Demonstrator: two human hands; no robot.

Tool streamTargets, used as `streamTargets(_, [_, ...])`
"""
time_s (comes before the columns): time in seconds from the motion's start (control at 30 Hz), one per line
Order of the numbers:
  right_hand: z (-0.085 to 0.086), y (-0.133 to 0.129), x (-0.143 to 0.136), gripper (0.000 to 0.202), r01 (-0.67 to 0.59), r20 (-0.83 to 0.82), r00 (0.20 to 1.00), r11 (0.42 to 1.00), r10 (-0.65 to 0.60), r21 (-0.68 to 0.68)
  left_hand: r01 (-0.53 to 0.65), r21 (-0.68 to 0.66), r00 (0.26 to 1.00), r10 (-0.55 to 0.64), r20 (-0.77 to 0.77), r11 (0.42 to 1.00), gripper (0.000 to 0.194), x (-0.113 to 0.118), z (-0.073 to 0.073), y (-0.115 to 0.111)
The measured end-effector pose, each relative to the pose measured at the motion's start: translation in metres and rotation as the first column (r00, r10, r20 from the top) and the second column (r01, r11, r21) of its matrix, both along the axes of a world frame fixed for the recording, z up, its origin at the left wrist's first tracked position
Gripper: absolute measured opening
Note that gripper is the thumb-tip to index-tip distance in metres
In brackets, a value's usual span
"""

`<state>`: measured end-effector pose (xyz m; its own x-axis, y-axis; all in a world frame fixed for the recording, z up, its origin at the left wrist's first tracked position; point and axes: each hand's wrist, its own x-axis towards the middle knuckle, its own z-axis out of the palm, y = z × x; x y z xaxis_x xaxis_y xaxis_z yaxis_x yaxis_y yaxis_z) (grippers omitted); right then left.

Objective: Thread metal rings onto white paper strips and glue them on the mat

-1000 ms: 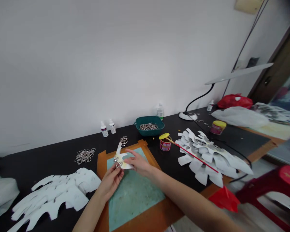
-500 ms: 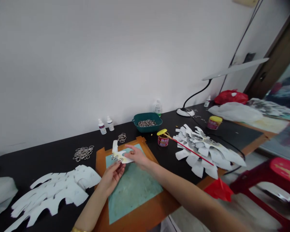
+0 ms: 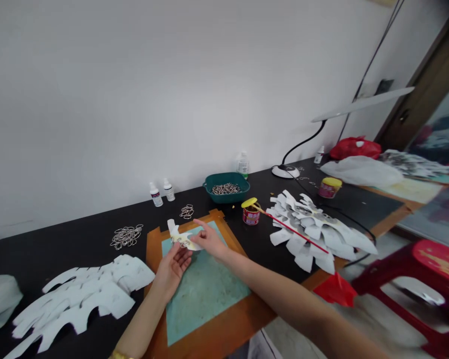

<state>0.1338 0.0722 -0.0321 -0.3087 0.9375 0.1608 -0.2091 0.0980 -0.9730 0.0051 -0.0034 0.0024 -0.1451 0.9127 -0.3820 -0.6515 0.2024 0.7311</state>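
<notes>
Over the green mat (image 3: 204, 299), your right hand (image 3: 211, 243) is pinching a white cut-out (image 3: 174, 230) by its right end; your left hand (image 3: 174, 268) is touching its near edge, whether pinching I cannot tell. Beyond the grip, a green basin (image 3: 227, 198) is holding metal rings (image 3: 225, 189).

I can see one curved, white cut piece (image 3: 180, 236) with yellowish patches, its narrow arm pointing up and away at the far left. Small metal rings (image 3: 185, 244) sit along its near side; I can't count them surely. It's held tilted above the green sheet (image 3: 205, 286), left hand (image 3: 175, 269) at its near edge, right hand (image 3: 208, 241) gripping its right end.
</notes>
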Motion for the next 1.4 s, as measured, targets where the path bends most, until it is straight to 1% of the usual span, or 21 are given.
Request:
streamTargets(0.1, [-0.002, 0.002, 0.001, 0.055, 0.035, 0.095, 0.995, 0.999, -0.035, 0.003, -0.036, 0.016, 0.997, 0.037, -0.071, 0.999, 0.012, 0.002, -0.004, 0.001])
streamTargets(0.17, [0.002, 0.002, 0.003, 0.045, 0.094, 0.157, 0.983, 0.996, -0.094, 0.006, -0.049, 0.022, 0.994, 0.051, -0.100, 0.999, 0.009, 0.004, -0.007, 0.001])
streamTargets(0.2, [0.005, 0.000, 0.004, 0.044, 0.141, 0.182, 0.972, 0.989, -0.148, 0.052, -0.060, 0.022, 0.992, 0.062, -0.110, 0.998, 0.008, 0.004, -0.008, 0.002])
streamTargets(0.23, [0.009, -0.002, 0.006, 0.044, 0.191, 0.204, 0.955, 0.972, -0.217, 0.137, -0.071, 0.022, 0.991, 0.073, -0.116, 0.997, 0.007, 0.004, -0.009, 0.002])
streamTargets(0.3, [0.019, -0.008, 0.008, 0.044, 0.242, 0.245, 0.908, 0.901, -0.341, 0.359, -0.100, 0.021, 0.988, 0.102, -0.116, 0.995, 0.006, 0.003, -0.010, 0.003])
streamTargets(0.37, [0.028, -0.016, 0.008, 0.030, 0.182, 0.329, 0.855, 0.826, -0.401, 0.533, -0.115, 0.034, 0.988, 0.118, -0.102, 0.993, 0.006, 0.001, -0.011, 0.003])
streamTargets(0.4, [0.031, -0.020, 0.007, 0.020, 0.121, 0.387, 0.832, 0.812, -0.397, 0.571, -0.117, 0.045, 0.988, 0.121, -0.095, 0.992, 0.006, 0.001, -0.011, 0.004])
streamTargets(0.43, [0.034, -0.023, 0.005, 0.013, 0.058, 0.447, 0.806, 0.804, -0.388, 0.592, -0.117, 0.055, 0.989, 0.121, -0.088, 0.992, 0.006, 0.001, -0.012, 0.004])
streamTargets(0.47, [0.035, -0.026, 0.004, 0.010, 0.002, 0.502, 0.775, 0.797, -0.383, 0.605, -0.120, 0.061, 0.989, 0.125, -0.084, 0.991, 0.006, 0.001, -0.012, 0.003])
streamTargets(0.53, [0.037, -0.030, 0.001, 0.012, -0.074, 0.581, 0.713, 0.781, -0.393, 0.620, -0.124, 0.067, 0.988, 0.129, -0.082, 0.990, 0.006, 0.001, -0.013, 0.003])
streamTargets(0.63, [0.036, -0.031, -0.001, 0.012, -0.120, 0.634, 0.656, 0.772, -0.410, 0.624, -0.135, 0.102, 0.982, 0.147, -0.117, 0.986, 0.007, 0.001, -0.018, 0.003])
streamTargets(0.77, [0.037, -0.032, -0.003, 0.014, -0.092, 0.656, 0.628, 0.796, -0.420, 0.598, -0.075, 0.215, 0.951, 0.135, -0.279, 0.974, 0.024, -0.003, -0.030, 0.004])
streamTargets(0.87, [0.038, -0.031, -0.004, 0.008, -0.070, 0.666, 0.630, 0.824, -0.400, 0.562, -0.016, 0.226, 0.884, 0.119, -0.451, 0.974, 0.032, -0.007, -0.034, 0.003])
streamTargets(0.93, [0.038, -0.030, -0.004, 0.004, -0.051, 0.668, 0.648, 0.854, -0.366, 0.518, 0.018, 0.222, 0.819, 0.113, -0.562, 0.975, 0.032, -0.008, -0.033, 0.003])
streamTargets(1.0, [0.039, -0.030, -0.004, 0.003, -0.021, 0.660, 0.676, 0.887, -0.327, 0.461, 0.035, 0.222, 0.775, 0.114, -0.622, 0.974, 0.031, -0.006, -0.031, 0.001])
streamTargets(1.07, [0.039, -0.030, -0.003, 0.004, -0.004, 0.644, 0.710, 0.912, -0.286, 0.410, 0.045, 0.230, 0.795, 0.105, -0.598, 0.972, 0.032, -0.003, -0.029, 0.001])
streamTargets(1.13, [0.039, -0.030, -0.003, 0.005, 0.001, 0.620, 0.741, 0.925, -0.256, 0.380, 0.046, 0.238, 0.857, 0.084, -0.508, 0.970, 0.031, 0.001, -0.029, 0.001])
streamTargets(1.23, [0.037, -0.028, -0.005, 0.006, 0.068, 0.553, 0.776, 0.912, -0.303, 0.405, -0.027, 0.255, 0.930, 0.117, -0.347, 0.967, 0.027, 0.005, -0.028, 0.003])
streamTargets(1.3, [0.034, -0.024, -0.007, 0.005, 0.146, 0.496, 0.802, 0.914, -0.334, 0.379, -0.092, 0.258, 0.947, 0.165, -0.275, 0.962, 0.024, 0.005, -0.028, 0.006])
streamTargets(1.33, [0.032, -0.022, -0.007, 0.004, 0.164, 0.471, 0.823, 0.926, -0.318, 0.339, -0.111, 0.261, 0.948, 0.181, -0.263, 0.959, 0.024, 0.004, -0.029, 0.007])
streamTargets(1.4, [0.027, -0.016, -0.006, 0.005, 0.131, 0.443, 0.866, 0.961, -0.231, 0.245, -0.104, 0.264, 0.933, 0.186, -0.308, 0.959, 0.026, 0.000, -0.031, 0.009])
